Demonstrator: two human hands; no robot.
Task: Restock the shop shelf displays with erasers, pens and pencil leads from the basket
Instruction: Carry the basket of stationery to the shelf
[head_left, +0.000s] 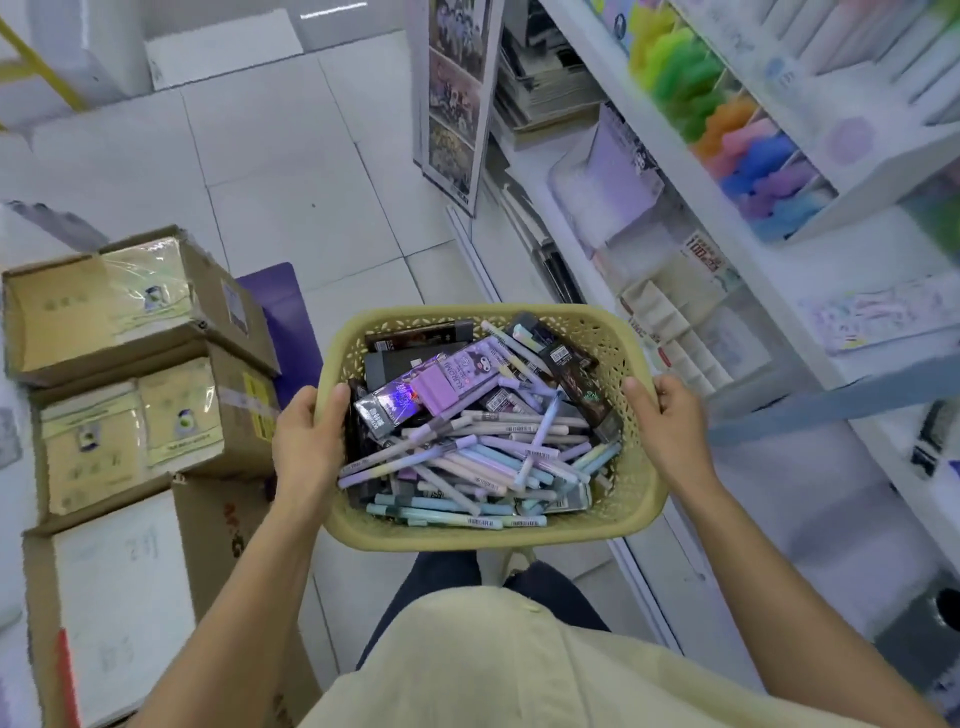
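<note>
The tan perforated plastic basket (631, 486) is held above the floor; left hand (306, 441) grips its left rim, right hand (670, 431) its right rim, thumbs hooked inside; pastel pens (467, 462) and dark packets (571, 371) fill it; stacked cardboard boxes (135, 353) stand left of it.

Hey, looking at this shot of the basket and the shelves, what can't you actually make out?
Head view:
- Bottom of the basket: buried under pens and packets.
- Fingers of the left hand and right hand: behind the basket walls; only thumbs show.
- Print on the packets: too small and blurred.
- Goods on the shelf at right: blurred, cut off by the frame edge.
</note>
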